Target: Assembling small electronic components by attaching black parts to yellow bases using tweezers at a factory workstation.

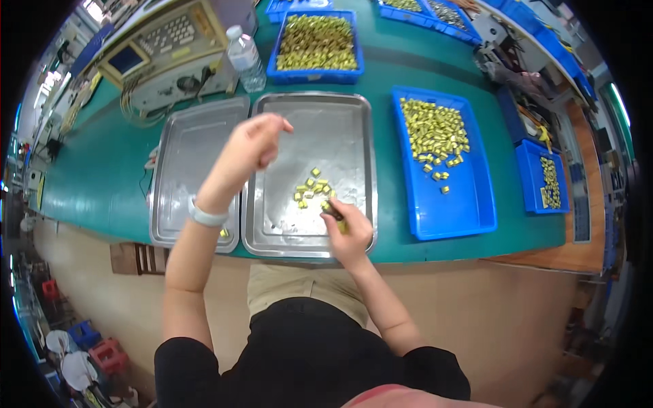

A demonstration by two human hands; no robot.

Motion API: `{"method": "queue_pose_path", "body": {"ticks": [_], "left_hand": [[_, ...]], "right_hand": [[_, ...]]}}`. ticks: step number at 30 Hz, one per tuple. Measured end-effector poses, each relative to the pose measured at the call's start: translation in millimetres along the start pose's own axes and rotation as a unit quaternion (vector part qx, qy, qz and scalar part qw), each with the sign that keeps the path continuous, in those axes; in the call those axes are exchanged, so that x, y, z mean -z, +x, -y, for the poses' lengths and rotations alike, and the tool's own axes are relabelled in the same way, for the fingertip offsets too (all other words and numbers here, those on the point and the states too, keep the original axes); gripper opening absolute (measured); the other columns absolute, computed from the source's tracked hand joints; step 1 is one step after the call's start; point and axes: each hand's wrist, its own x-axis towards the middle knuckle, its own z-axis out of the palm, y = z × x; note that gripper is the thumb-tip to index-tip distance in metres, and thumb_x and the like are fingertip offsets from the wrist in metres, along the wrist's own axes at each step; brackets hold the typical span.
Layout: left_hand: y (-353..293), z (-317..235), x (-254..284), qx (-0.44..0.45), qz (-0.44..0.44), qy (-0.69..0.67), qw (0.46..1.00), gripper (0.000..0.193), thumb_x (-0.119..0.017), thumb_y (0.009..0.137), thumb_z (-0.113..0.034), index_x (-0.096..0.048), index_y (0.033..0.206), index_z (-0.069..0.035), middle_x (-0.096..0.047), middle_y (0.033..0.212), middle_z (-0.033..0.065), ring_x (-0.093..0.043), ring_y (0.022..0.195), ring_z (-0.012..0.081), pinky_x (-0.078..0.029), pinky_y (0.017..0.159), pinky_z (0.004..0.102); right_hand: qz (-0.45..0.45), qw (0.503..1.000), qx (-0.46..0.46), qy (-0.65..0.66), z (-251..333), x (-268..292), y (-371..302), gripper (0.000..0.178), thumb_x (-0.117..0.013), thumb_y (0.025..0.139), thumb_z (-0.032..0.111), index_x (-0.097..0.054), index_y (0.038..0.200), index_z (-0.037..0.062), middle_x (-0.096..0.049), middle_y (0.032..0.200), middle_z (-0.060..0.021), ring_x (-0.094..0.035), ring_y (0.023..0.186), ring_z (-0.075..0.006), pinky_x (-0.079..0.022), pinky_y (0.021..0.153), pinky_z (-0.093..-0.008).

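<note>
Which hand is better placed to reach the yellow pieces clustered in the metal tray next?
Probably the right hand, low beside the yellow pieces, though it seems to pinch a dark object. The left hand is raised over the left side of the metal tray, farther from the pieces.

- I see a black shirt (292,353), its front plain.
- The shirt's short sleeves (185,370) end above both elbows.
- Beyond its hem I make out beige trousers (306,282).
- Forward of its left sleeve, a pale wristband (207,217) circles the wrist.
- The hands (255,139) are bare.
</note>
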Motion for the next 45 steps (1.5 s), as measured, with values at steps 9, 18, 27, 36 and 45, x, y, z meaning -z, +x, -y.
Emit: {"method": "queue_pose_path", "body": {"ticks": [9, 18, 27, 36, 45], "left_hand": [[-49, 109, -20, -0.025, -0.071, 0.498, 0.864, 0.032, -0.065, 0.094, -0.014, -0.061, 0.125, -0.011, -0.066, 0.082, 0.0136, -0.065, 0.076, 0.0338, -0.05, 0.067, 0.0413], [-50, 137, -42, -0.099, -0.123, 0.48, 0.863, 0.025, -0.069, 0.089, -0.01, -0.065, 0.113, -0.007, -0.063, 0.107, 0.0111, -0.068, 0.088, 0.0332, -0.055, 0.073, 0.0432], [-57, 137, -54, -0.119, -0.136, 0.442, 0.879, 0.027, -0.068, 0.087, -0.002, -0.06, 0.113, -0.004, -0.062, 0.108, 0.0114, -0.068, 0.088, 0.0333, -0.054, 0.073, 0.0433], [-72, 133, -46, -0.09, -0.1, 0.26, 0.956, 0.034, -0.07, 0.089, -0.004, -0.06, 0.122, -0.002, -0.062, 0.11, 0.0085, -0.065, 0.085, 0.0238, -0.05, 0.072, 0.034], [-79, 165, -37, 0.003, -0.053, -0.315, 0.948, 0.039, -0.079, 0.09, -0.02, -0.06, 0.12, -0.004, -0.058, 0.098, -0.0012, -0.05, 0.077, 0.0052, -0.041, 0.067, 0.0202]], "right_hand": [[-0.032, 0.999, 0.001, -0.007, -3, -1, -4, 0.031, -0.077, 0.082, -0.005, -0.069, 0.112, -0.0042, -0.072, 0.083, -0.0129, -0.07, 0.075, -0.0184, -0.056, 0.07, -0.0282], [-0.033, 0.999, -0.002, -0.016, -6, -2, -6, 0.031, -0.078, 0.084, -0.001, -0.068, 0.113, -0.0057, -0.073, 0.085, -0.0134, -0.07, 0.077, -0.0175, -0.056, 0.074, -0.0285], [-0.016, 0.999, -0.013, -0.025, -4, -3, -6, 0.03, -0.078, 0.085, -0.001, -0.067, 0.113, -0.0064, -0.073, 0.087, -0.0131, -0.07, 0.079, -0.0176, -0.056, 0.077, -0.0285], [0.003, 0.998, -0.047, -0.037, -2, -6, -1, 0.029, -0.078, 0.084, -0.003, -0.069, 0.11, -0.0054, -0.074, 0.089, -0.0122, -0.071, 0.08, -0.0165, -0.056, 0.077, -0.0278], [0.167, 0.981, 0.086, -0.055, -4, -13, 11, 0.03, -0.081, 0.072, -0.002, -0.073, 0.1, -0.0019, -0.071, 0.077, -0.0111, -0.068, 0.064, -0.0223, -0.051, 0.058, -0.0314]]}}
